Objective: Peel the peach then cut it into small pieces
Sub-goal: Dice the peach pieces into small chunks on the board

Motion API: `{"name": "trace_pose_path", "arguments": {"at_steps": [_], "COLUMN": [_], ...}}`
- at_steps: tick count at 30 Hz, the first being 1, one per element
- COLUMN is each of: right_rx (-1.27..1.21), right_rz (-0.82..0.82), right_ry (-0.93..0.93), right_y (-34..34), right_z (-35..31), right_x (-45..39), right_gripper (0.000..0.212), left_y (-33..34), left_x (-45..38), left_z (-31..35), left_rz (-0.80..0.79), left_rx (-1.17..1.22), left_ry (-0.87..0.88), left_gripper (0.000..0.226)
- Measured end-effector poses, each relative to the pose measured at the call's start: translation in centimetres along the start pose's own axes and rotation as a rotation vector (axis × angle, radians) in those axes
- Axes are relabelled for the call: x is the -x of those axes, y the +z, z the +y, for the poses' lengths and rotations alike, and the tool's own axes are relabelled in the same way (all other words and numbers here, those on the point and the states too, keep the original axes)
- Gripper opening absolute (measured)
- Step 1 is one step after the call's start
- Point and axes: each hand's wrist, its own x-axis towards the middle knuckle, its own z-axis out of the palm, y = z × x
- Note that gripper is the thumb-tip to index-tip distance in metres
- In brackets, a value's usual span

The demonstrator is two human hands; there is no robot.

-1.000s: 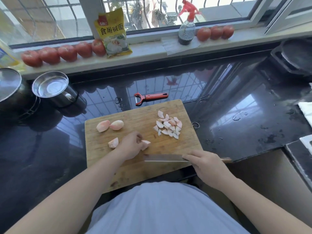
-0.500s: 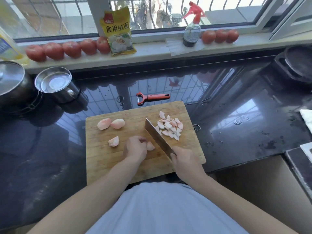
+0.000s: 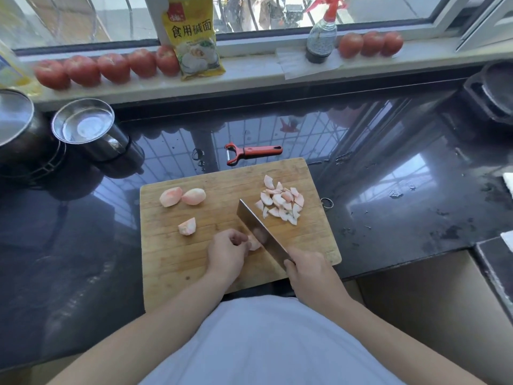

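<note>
While the knife stands over the board, the scene reads from largest to smallest:

Countertop (image 3: 388,195): dark, glossy stone that mirrors the window bars, wet in spots at the right.
Windowsill (image 3: 249,76): pale ledge along the far side.
Cutting board (image 3: 172,262): wooden, lying on the near middle of the countertop, its near edge by the person's pale shirt.
Steel pots (image 3: 83,126): two at the far left, the smaller one open and shiny inside.
Yellow packet (image 3: 194,37): propped on the windowsill, printed with Chinese characters.
Spray bottle (image 3: 322,37): red trigger, dark liquid, on the sill right of the packet.
Tomatoes (image 3: 111,68): five in a row left of the packet (three more sit right of the bottle).
Cleaver (image 3: 261,232): broad blade angled far-left, set against the right side of the held piece.
Right hand (image 3: 311,276): curled around the cleaver's handle at the board's near right edge (the handle itself is hidden).
Left hand (image 3: 227,254): fingers curled, pinning a peach piece to the board.
Peeler (image 3: 252,152): red, on the countertop just beyond the board's far edge.
Held peach piece (image 3: 254,243): peeled, mostly covered, between the left hand and the blade.
Peach chunks (image 3: 181,196): two side by side at the board's far left, a third (image 3: 187,226) nearer.
Small cut pieces (image 3: 280,202): a loose pile at the board's far right, just right of the blade tip.
</note>
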Motion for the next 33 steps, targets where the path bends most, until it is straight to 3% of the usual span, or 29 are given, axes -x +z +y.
{"name": "trace_pose_path", "arguments": {"at_steps": [4, 11, 18, 28, 33], "right_rx": [0.018, 0.224, 0.274, 0.324, 0.316], "right_rz": [0.069, -0.075, -0.101, -0.174, -0.123], "right_ry": [-0.007, -0.036, -0.063, 0.043, -0.045], "right_y": [-0.8, -0.2, -0.5, -1.2, 0.7], "right_z": [0.2, -0.1, -0.2, 0.6, -0.9], "right_x": [0.8, 1.0, 1.0, 2.2, -0.9], "right_gripper": [0.026, 0.014, 0.013, 0.012, 0.009], "left_y": [0.1, 0.2, 0.1, -0.1, -0.4], "left_x": [0.1, 0.3, 0.2, 0.0, 0.1], "left_z": [-0.3, -0.4, -0.3, -0.2, 0.1], "left_rz": [0.019, 0.042, 0.056, 0.037, 0.031], "left_rx": [-0.033, -0.106, -0.174, -0.208, -0.231], "left_ry": [0.056, 0.116, 0.151, 0.178, 0.189], "left_gripper": [0.027, 0.011, 0.034, 0.032, 0.033]}}
